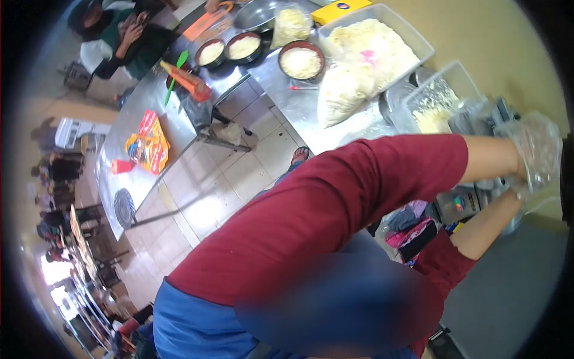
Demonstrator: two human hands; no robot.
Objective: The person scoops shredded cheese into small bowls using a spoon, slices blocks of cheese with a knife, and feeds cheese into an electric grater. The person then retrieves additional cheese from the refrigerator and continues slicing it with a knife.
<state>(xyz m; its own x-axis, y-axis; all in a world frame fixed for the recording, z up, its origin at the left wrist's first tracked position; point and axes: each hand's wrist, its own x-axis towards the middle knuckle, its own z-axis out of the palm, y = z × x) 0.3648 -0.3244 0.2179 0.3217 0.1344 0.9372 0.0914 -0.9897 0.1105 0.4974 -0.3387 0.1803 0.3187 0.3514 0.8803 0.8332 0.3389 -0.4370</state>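
Observation:
Both my arms, in maroon sleeves, stretch to the right edge. My left hand (535, 152) is wrapped in clear, crinkled plastic, and its fingers cannot be made out. My right forearm (490, 227) comes up from below, and its wrist meets the plastic; the fingers of my right hand are hidden. Nearest to my hands is a clear tub (445, 90) with pale shredded food. Behind it stands a larger tub (418, 36) of the same pale food, with a filled plastic bag (347, 90) leaning against its front.
Three dark bowls of pale food, one nearest the tub (301, 61), stand on the steel table (281, 107). A second table (179, 128) holds an orange packet (149, 143), a red cup (122, 166) and a green utensil (173, 81). A person (119, 39) is at the upper left.

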